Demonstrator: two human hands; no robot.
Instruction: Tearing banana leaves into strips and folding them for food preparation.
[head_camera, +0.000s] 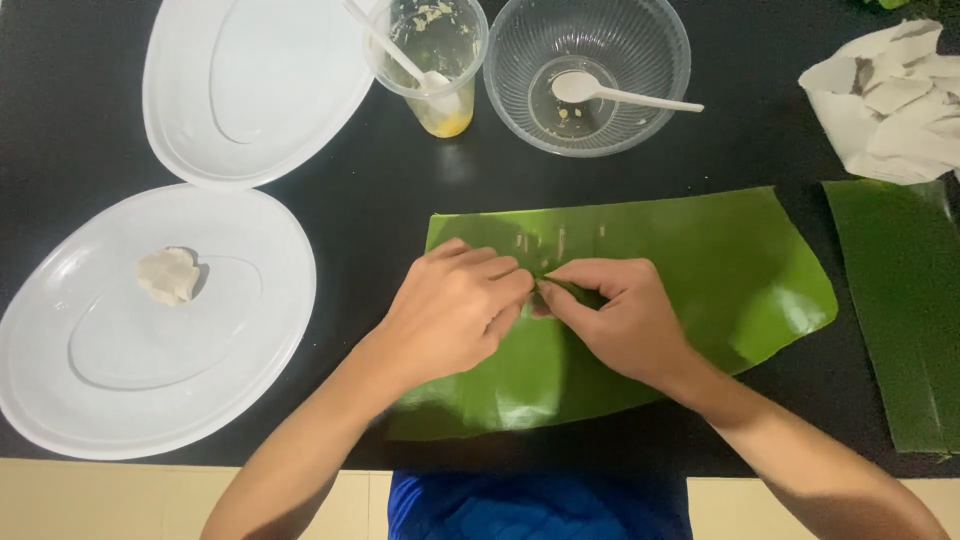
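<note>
A large green banana leaf (720, 270) lies flat on the black table. My left hand (455, 310) and my right hand (620, 315) meet over its middle, fingertips together, pinching a small fold of the leaf between them. What lies under the fingers is hidden. A few pale crumbs dot the leaf just above my hands.
Two white oval plates sit at left; the near one (240, 400) carries a pale dough lump (168, 275), the far one (180, 120) is bare. A plastic cup (430, 60) with a spoon and a clear bowl (640, 110) with a spoon stand behind. Another leaf (900, 320) and crumpled paper (895, 100) lie at right.
</note>
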